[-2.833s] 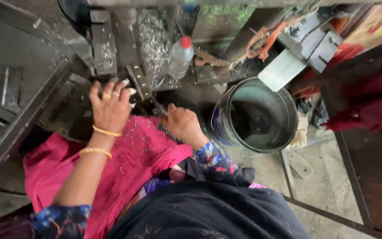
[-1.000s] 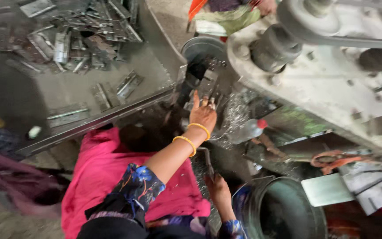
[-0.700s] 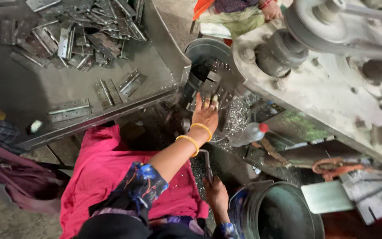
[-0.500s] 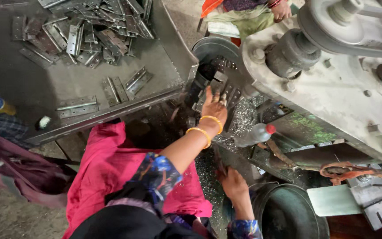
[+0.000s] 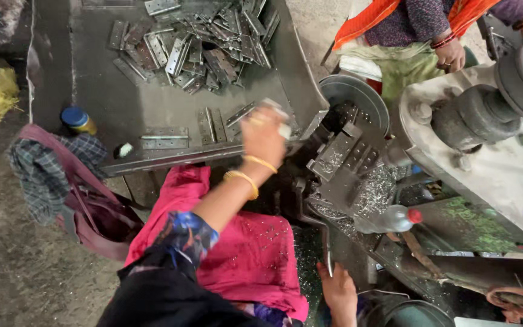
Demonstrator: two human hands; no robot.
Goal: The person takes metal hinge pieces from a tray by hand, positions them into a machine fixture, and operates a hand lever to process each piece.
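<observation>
Looking steeply down from head height, close over metal tray (image 5: pixel 92 109) and press machine (image 5: pixel 358 169); single view only.

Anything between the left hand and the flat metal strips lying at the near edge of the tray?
Nothing visible. The left hand, motion-blurred, is over the near edge of the metal tray, right beside the loose strips. No object lies between them. Whether the hand already holds a strip cannot be told.
</observation>
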